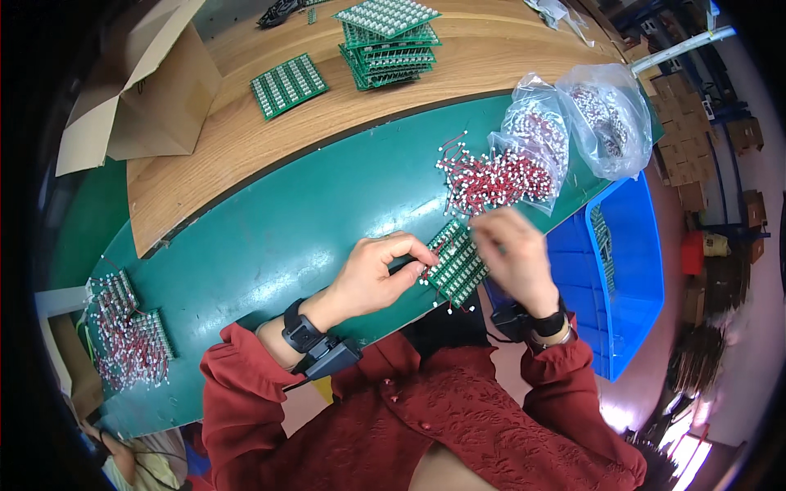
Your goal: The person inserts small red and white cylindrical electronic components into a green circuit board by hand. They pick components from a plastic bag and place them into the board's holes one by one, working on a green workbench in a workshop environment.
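Note:
A green circuit board [460, 266] with rows of white connectors lies near the table's front edge between my hands. My left hand [372, 274] is at its left side, thumb and forefinger pinched on a thin red wire [443, 245] with small white plugs. More red wires with white plugs hang over the board's near edge. My right hand [517, 258] is over the board's right side, fingers curled and blurred, so what it holds, if anything, does not show. Just beyond the board lies a loose heap of red wires with white plugs [495, 180].
Clear plastic bags of wires [610, 123] stand at the back right. A blue bin [639, 270] holding boards is at the right. Behind, a wooden board [270, 135] carries stacked circuit boards [389, 49] and a cardboard box [168, 98]. Wired boards [135, 327] are piled far left, near another person [135, 462].

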Available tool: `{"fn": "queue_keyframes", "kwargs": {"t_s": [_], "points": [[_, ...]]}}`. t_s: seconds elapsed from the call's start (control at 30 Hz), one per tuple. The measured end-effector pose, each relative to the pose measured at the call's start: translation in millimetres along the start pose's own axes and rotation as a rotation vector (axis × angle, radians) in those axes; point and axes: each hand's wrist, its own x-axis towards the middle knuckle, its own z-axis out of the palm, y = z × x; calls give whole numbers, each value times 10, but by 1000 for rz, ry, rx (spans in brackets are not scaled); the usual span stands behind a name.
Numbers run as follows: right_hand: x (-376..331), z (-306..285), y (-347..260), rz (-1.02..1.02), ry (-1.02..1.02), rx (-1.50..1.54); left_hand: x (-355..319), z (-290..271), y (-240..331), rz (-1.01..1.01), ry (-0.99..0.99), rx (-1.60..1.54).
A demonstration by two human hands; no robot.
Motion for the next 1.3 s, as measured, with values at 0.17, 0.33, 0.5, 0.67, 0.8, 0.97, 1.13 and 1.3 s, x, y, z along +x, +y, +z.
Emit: {"fn": "queue_keyframes", "kwargs": {"t_s": [0.17, 0.33, 0.5, 0.67, 0.8, 0.97, 1.13, 1.3], "points": [[-272, -306, 433, 329, 116, -113, 11, 11, 16, 3, -13, -5], [-182, -247, 330, 235, -59, -188, 8, 10, 4, -13, -12, -19], [-83, -177, 297, 95, -113, -413, 2, 6, -8, 12, -6, -1], [-119, -170, 307, 80, -131, -482, 20, 2, 28, 14, -15, 16], [-164, -226, 329, 151, -83, -291, 11, 11, 34, -6, -8, 3], [-185, -116, 415, 400, -32, 276, 8, 8, 0, 18, -7, 8], [-189, -31, 480, 647, -67, 776, 19, 0, 12, 24, -10, 0], [-191, -23, 424, 700, -32, 770, 20, 33, -6, 60, 44, -34]]}}
